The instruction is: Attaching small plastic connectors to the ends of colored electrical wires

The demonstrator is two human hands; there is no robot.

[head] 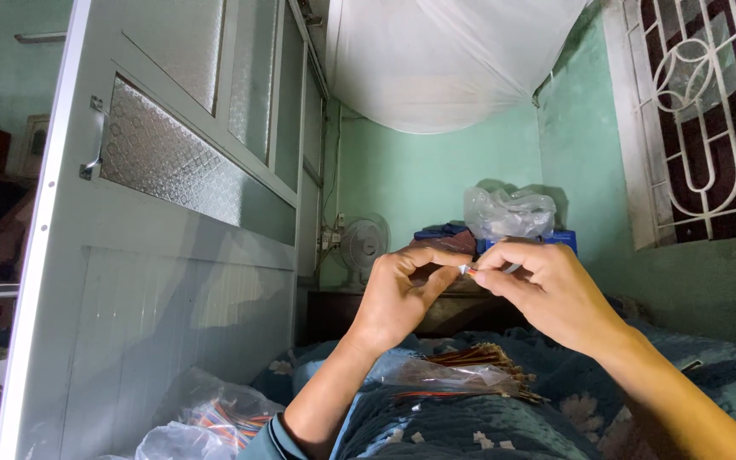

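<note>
Both hands meet mid-scene: the left hand (402,294) and right hand (538,285) pinch a small white connector (467,269) between fingertips, above a clear bag of wires (462,375) lying near.

Open air above and around both raised hands, left hand (402,294) and right hand (538,285), up to the white net canopy (445,60). Left side blocked by the grey panelled door (189,255). Below the hands, a clear bag of coloured wires (462,375) lies on the blue bedcover (470,426). Another wire bag (206,422) low left. Behind: fan (361,245), plastic bag (508,213), green wall (572,153) on the right.
</note>
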